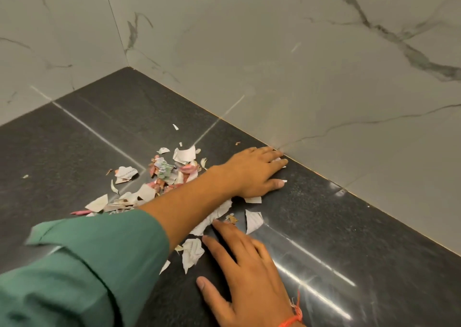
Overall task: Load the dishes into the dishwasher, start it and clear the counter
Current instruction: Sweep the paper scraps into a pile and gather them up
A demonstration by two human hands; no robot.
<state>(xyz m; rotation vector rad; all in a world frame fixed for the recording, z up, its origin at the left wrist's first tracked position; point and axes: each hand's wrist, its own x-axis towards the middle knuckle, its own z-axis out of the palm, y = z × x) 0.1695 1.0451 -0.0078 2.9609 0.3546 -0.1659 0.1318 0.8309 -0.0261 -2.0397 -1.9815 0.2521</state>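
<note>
The left hand (252,170), coming out of a green sleeve (82,264), lay flat with straight fingers on the dark counter (349,239), its fingertips touching the foot of the marbled wall (324,77) and holding nothing. The right hand (247,274), with an orange thread (295,316) at the wrist, also rested flat and relaxed, its fingers touching torn white paper. The scraps (162,174) lay scattered on the counter between and left of the hands

Scattered paper scraps (159,174) mid-counter (349,239), marble wall (324,77) close behind, bare stone to the right.
</note>
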